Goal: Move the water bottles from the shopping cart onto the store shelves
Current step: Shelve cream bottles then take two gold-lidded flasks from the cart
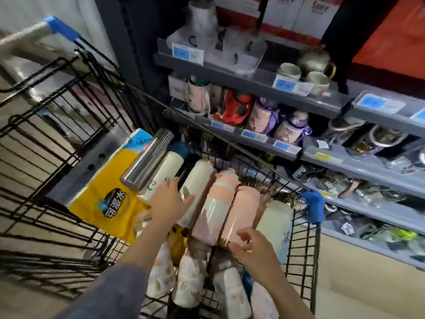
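A yellow package (110, 199) lies in the shopping cart (69, 125) left of the left hand (169, 203), whose fingers (171, 184) spread nearly straight over a white bottle (196, 187), a steel flask (147, 157) just beyond them. The right hand (250, 245) curls its fingers (242, 233) around the gold-ringed end of a pink bottle (241, 212). Right of and beyond those fingers, the store shelves (287, 93) hold more bottles.

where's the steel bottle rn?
Head view: the steel bottle lies in the shopping cart, at the left end of the bottle row, partly on the yellow pack, beside the cream bottle with the teal cap.
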Demonstrator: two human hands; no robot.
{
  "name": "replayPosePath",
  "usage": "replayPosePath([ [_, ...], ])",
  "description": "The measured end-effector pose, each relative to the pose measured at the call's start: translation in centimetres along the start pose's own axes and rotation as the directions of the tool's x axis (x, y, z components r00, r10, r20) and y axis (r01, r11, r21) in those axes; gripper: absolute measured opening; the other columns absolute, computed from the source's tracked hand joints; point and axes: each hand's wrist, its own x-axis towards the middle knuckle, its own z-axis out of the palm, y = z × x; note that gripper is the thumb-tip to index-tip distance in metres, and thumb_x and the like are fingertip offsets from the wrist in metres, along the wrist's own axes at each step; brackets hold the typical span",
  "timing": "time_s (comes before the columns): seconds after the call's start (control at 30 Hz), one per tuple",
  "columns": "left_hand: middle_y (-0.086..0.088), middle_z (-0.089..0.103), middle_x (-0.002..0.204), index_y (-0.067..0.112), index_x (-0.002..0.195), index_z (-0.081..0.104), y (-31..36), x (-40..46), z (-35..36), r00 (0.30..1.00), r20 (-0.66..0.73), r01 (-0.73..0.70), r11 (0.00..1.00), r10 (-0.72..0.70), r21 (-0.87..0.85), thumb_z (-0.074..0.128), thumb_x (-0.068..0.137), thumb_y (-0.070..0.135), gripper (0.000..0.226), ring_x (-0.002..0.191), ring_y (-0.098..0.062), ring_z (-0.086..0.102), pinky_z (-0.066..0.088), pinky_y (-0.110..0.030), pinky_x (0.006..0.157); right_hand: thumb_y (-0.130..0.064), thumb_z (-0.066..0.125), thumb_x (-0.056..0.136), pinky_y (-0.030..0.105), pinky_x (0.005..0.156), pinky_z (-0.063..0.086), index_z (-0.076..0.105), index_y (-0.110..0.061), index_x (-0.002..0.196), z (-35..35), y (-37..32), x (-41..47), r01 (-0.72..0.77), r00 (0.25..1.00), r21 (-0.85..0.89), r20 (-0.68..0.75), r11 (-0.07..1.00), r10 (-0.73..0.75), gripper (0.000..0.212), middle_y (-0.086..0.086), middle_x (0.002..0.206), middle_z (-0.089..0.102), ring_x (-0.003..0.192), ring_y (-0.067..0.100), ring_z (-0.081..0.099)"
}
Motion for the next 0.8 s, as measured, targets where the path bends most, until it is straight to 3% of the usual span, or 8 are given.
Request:
replayPosePath([
  [0.1,-0.008,0.043,0.137,0.016,0.142,0.029,0.5,2.4,2.2,0.991,0.13,-0.014,0.994,-0.001,0.108,0.061,0.08,0.06,0.083,0.124,-0.029,0.043,0.043,-0.042,0.096,-0.039,0.064,0.089,0.028,0.086,0.049,0.054,-0.029,0.114,-0.5,0.7,0.1,-0.116,0.993,-0.001,-0.033,0.993,0.116,0.029,-0.008,0.115,0.055,0.093,0.006,0.058],
  [0.2,-0.007,0.042,0.133,0.017,0.141,0.027,0.3,3.1,4.3,0.995,0.098,-0.005,0.975,-0.018,0.221,0.063,0.075,0.063,0.088,0.119,-0.029,0.044,0.048,-0.043,0.089,-0.042,0.065,0.087,0.03,0.087,0.05,0.05,-0.034,0.106,-0.5,1.1,0.0,-0.188,0.981,-0.014,-0.051,0.982,0.187,0.025,-0.009,0.112,0.056,0.087,0.001,0.058],
  [0.3,-0.007,0.043,0.129,0.018,0.14,0.028,-0.1,3.6,5.1,0.998,0.064,-0.001,0.979,-0.012,0.202,0.063,0.074,0.062,0.086,0.116,-0.029,0.045,0.048,-0.043,0.086,-0.038,0.065,0.087,0.036,0.088,0.052,0.052,-0.032,0.107,0.0,0.9,0.4,-0.218,0.972,0.02,-0.079,0.976,0.219,0.024,-0.006,0.112,0.058,0.089,0.006,0.06],
  [0.47,-0.005,0.047,0.123,0.021,0.137,0.036,-0.8,3.6,3.6,0.99,0.143,0.011,1.0,-0.015,0.026,0.069,0.07,0.056,0.082,0.112,-0.026,0.047,0.047,-0.041,0.085,-0.037,0.062,0.09,0.027,0.084,0.043,0.045,-0.025,0.13,1.2,-1.5,2.2,-0.236,0.964,0.079,-0.104,0.969,0.243,0.046,-0.003,0.119,0.057,0.101,0.012,0.056],
  [0.63,-0.001,0.052,0.119,0.022,0.132,0.047,-3.4,0.6,-0.8,0.995,0.027,-0.086,0.954,0.098,-0.288,0.079,0.065,0.045,0.077,0.109,-0.02,0.047,0.043,-0.035,0.081,-0.044,0.058,0.092,0.029,0.089,0.041,0.031,-0.015,0.145,2.1,-4.2,6.7,-0.236,0.962,0.072,-0.127,0.969,0.243,0.066,0.01,0.135,0.055,0.12,0.025,0.054],
  [0.73,0.002,0.053,0.115,0.03,0.133,0.045,-6.5,-1.8,-2.9,0.995,0.016,-0.081,0.917,0.094,-0.391,0.08,0.061,0.05,0.082,0.105,-0.015,0.047,0.047,-0.038,0.081,-0.054,0.056,0.09,0.032,0.083,0.045,0.039,-0.012,0.136,3.8,-5.3,9.2,-0.241,0.955,-0.061,-0.19,0.969,0.226,0.065,0.009,0.129,0.056,0.111,0.025,0.056],
  [0.8,0.005,0.055,0.11,0.04,0.128,0.045,-8.4,-3.3,-3.7,0.995,0.031,-0.073,0.891,0.097,-0.449,0.077,0.056,0.056,0.08,0.102,-0.017,0.052,0.052,-0.044,0.079,-0.063,0.056,0.086,0.034,0.087,0.047,0.039,-0.009,0.136,5.3,-5.9,10.3,-0.258,0.95,-0.204,-0.231,0.944,0.21,0.075,0.009,0.128,0.054,0.111,0.026,0.054],
])
